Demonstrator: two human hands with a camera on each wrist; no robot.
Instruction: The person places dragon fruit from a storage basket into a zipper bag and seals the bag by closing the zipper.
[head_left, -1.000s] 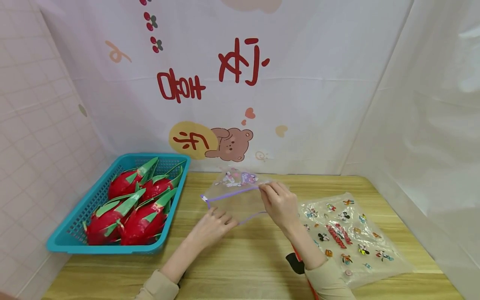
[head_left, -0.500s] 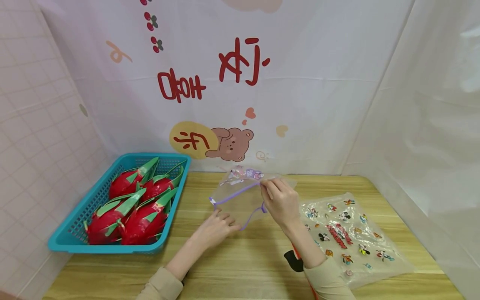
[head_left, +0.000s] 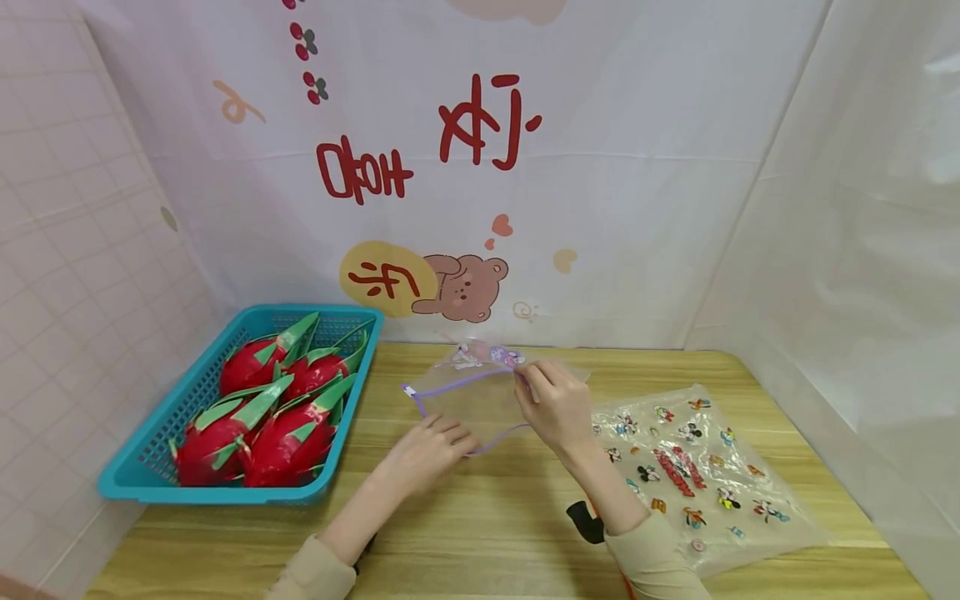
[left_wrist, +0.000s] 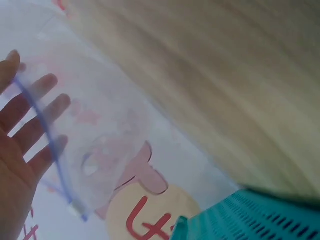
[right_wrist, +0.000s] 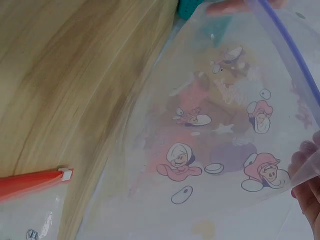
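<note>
A clear zip bag [head_left: 480,354] with a purple zip strip and pink-and-purple cartoon prints is held above the table, its mouth toward me and parted. My right hand [head_left: 555,404] pinches its zip edge between thumb and fingers. In the right wrist view the fingertips grip the film beside the printed face of the zip bag [right_wrist: 220,145]. My left hand [head_left: 427,454] is at the left side of the mouth. The left wrist view shows the left hand [left_wrist: 30,135] with fingers stretched out and spread, the purple strip crossing them and the thumb near the strip's upper end.
A teal basket [head_left: 120,483] with several red dragon fruits [head_left: 288,442] stands at the left. At the right lies a second clear bag [head_left: 712,492] with cartoon prints, its red zip [right_wrist: 30,185] ending in a white slider. A black object [head_left: 585,523] is beside the right forearm.
The slider end of the purple zip swung right, then back left and up, and the mouth is wider than half a second ago. My left hand shifted slightly; the right kept its pinch.
</note>
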